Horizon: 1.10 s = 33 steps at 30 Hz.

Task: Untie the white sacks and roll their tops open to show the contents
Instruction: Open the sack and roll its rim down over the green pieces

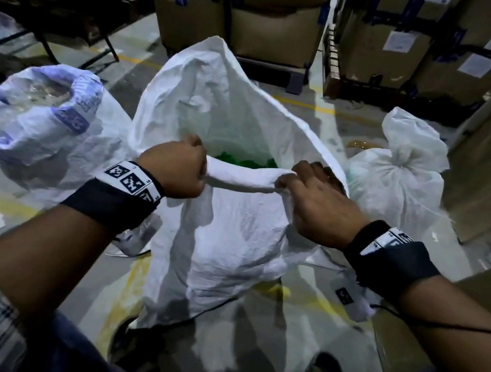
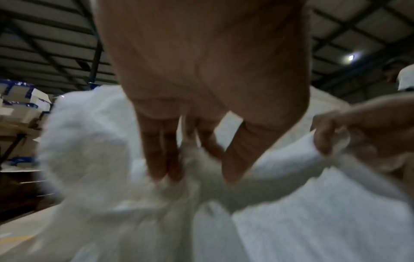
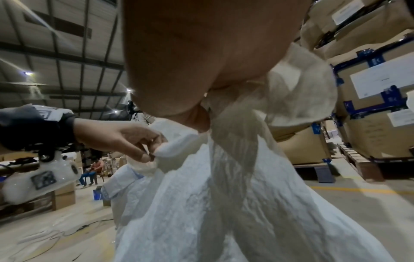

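A tall white woven sack (image 1: 231,231) stands open in front of me, its far wall rising high and green contents (image 1: 243,161) showing inside. Its near rim (image 1: 240,179) is rolled into a thick band. My left hand (image 1: 177,167) grips the left end of that roll, fingers curled into the fabric (image 2: 179,170). At the other end of the roll my right hand (image 1: 309,191) grips, with bunched cloth (image 3: 291,88) coming out of its fist. A second white sack (image 1: 396,178) sits tied shut at the right. A third sack (image 1: 48,117) with blue print stands open at the left.
Large cardboard boxes (image 1: 274,13) with blue tape stand on pallets behind and at the right. A dark metal frame (image 1: 52,1) is at the back left. Yellow lines (image 1: 127,279) mark the concrete floor. A seated person (image 3: 94,168) is far off in the right wrist view.
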Available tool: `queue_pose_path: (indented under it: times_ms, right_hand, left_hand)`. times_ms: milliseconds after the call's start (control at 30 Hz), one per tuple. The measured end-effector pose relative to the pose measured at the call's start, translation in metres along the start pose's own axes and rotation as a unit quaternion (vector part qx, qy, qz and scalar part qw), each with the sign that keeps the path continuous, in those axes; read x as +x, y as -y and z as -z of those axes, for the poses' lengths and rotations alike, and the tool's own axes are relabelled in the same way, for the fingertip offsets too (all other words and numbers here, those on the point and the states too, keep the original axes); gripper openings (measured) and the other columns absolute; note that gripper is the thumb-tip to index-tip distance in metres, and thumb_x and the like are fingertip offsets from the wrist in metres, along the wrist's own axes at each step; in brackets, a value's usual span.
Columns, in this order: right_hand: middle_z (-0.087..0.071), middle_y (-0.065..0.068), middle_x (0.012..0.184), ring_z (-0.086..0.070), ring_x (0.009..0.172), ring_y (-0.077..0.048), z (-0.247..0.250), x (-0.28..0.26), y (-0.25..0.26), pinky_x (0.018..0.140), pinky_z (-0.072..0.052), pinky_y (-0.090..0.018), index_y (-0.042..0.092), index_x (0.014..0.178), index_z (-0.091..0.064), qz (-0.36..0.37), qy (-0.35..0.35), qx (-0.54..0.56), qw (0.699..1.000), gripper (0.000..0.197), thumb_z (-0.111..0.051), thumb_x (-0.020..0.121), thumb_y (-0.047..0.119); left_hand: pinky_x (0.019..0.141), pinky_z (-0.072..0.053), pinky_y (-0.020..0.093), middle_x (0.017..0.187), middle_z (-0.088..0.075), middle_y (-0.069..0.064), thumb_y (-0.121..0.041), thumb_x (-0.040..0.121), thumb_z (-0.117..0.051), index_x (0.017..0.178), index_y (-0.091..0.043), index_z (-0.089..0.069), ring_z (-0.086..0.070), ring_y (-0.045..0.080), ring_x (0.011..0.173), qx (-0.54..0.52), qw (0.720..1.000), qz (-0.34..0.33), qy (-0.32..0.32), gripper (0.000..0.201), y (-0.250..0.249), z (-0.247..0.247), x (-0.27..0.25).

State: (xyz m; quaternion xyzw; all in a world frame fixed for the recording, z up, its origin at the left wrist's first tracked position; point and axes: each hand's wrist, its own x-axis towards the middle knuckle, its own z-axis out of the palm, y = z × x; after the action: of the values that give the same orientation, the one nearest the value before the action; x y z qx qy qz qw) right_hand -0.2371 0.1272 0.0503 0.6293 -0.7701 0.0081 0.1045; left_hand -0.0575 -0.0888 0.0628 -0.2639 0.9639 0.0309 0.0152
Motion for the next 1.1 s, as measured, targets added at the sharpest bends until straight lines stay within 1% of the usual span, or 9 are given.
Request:
queue_pose_path:
  times_ms: [67,167,267,333,500,667,800,967,1100]
  right_hand:
    - [-0.053,-0.017,0.121,-0.049,0.109,-0.039,0.001,-0.001,0.004,0.090,-0.047,-0.046,0.012,0.129,-0.059,0.025,0.012,0.022,0.999,0.042,-0.041,0.091,0.019]
    - [-0.057,-0.019,0.123,-0.052,0.111,-0.040,0.006,-0.002,0.008,0.082,-0.051,-0.046,0.013,0.132,-0.061,0.074,0.004,0.024,0.997,0.052,-0.032,0.089,0.021]
    - [-0.062,-0.014,0.118,-0.059,0.104,-0.037,0.005,-0.002,0.008,0.075,-0.052,-0.044,0.018,0.125,-0.068,0.105,-0.025,0.053,0.993,0.041,-0.056,0.088,0.004]
    - [-0.063,-0.010,0.117,-0.060,0.105,-0.034,0.006,-0.003,0.008,0.073,-0.053,-0.043,0.021,0.124,-0.069,0.108,-0.027,0.090,0.990,0.039,-0.057,0.090,0.005]
    - [-0.060,-0.011,0.118,-0.058,0.107,-0.034,0.016,-0.004,0.000,0.087,-0.050,-0.044,0.011,0.118,-0.065,0.111,-0.112,0.077,0.985,0.030,-0.063,0.093,0.027]
    - [-0.050,-0.022,0.134,-0.045,0.128,-0.038,0.019,0.002,-0.029,0.111,-0.038,-0.046,0.006,0.132,-0.057,-0.107,-0.206,0.123,0.965,0.054,-0.063,0.092,0.042]
    - [-0.039,-0.022,0.149,-0.031,0.143,-0.036,0.003,0.002,-0.049,0.117,-0.031,-0.045,0.011,0.147,-0.039,-0.303,-0.005,0.224,0.926,0.080,-0.048,0.091,0.067]
    - [-0.052,-0.020,0.144,-0.049,0.132,-0.036,-0.003,-0.004,-0.072,0.092,-0.040,-0.036,0.005,0.151,-0.027,-0.387,0.084,0.249,0.884,0.106,-0.041,0.081,0.084]
    - [-0.047,-0.021,0.149,-0.048,0.134,-0.037,0.014,0.004,-0.073,0.097,-0.041,-0.036,0.006,0.157,-0.007,-0.381,0.073,0.227,0.893,0.115,-0.048,0.080,0.082]
  left_hand:
    - [0.071,-0.050,0.038,0.118,-0.054,0.010,-0.055,0.087,-0.055,0.099,-0.012,-0.067,-0.065,0.036,0.089,0.071,0.997,0.029,-0.012,0.046,-0.008,0.005,-0.003]
    - [0.071,-0.049,0.037,0.110,-0.062,0.011,-0.064,0.085,-0.056,0.104,-0.016,-0.065,-0.063,0.036,0.094,0.083,0.986,-0.017,-0.146,0.053,-0.029,0.011,-0.009]
    - [0.089,-0.053,0.040,0.118,-0.068,0.004,-0.060,0.086,-0.059,0.124,-0.024,-0.060,-0.060,0.029,0.111,-0.056,0.992,-0.090,-0.068,0.052,-0.053,0.006,-0.012]
    - [0.090,-0.053,0.039,0.122,-0.068,0.001,-0.056,0.089,-0.058,0.127,-0.028,-0.059,-0.061,0.026,0.113,-0.066,0.992,-0.104,-0.032,0.047,-0.063,-0.004,-0.011]
    - [0.084,-0.052,0.038,0.110,-0.069,-0.003,-0.052,0.089,-0.058,0.112,-0.029,-0.065,-0.064,0.026,0.103,-0.002,0.986,-0.119,-0.115,0.033,-0.058,-0.008,-0.009]
    - [0.077,-0.044,0.037,0.101,-0.065,-0.002,-0.038,0.085,-0.064,0.103,-0.024,-0.065,-0.064,0.028,0.095,0.036,0.963,-0.179,-0.199,0.023,-0.054,0.000,-0.017]
    - [0.072,-0.038,0.037,0.096,-0.064,0.002,-0.028,0.083,-0.066,0.096,-0.021,-0.063,-0.064,0.029,0.084,0.072,0.942,-0.215,-0.248,0.016,-0.049,0.008,-0.019]
    - [0.069,-0.039,0.040,0.092,-0.062,0.007,-0.017,0.091,-0.056,0.093,-0.022,-0.064,-0.060,0.030,0.075,0.124,0.903,-0.215,-0.352,0.009,-0.026,0.018,-0.017]
    - [0.068,-0.036,0.039,0.088,-0.062,0.005,-0.013,0.094,-0.053,0.089,-0.023,-0.065,-0.055,0.029,0.070,0.151,0.854,-0.173,-0.467,0.016,0.002,0.029,-0.011]
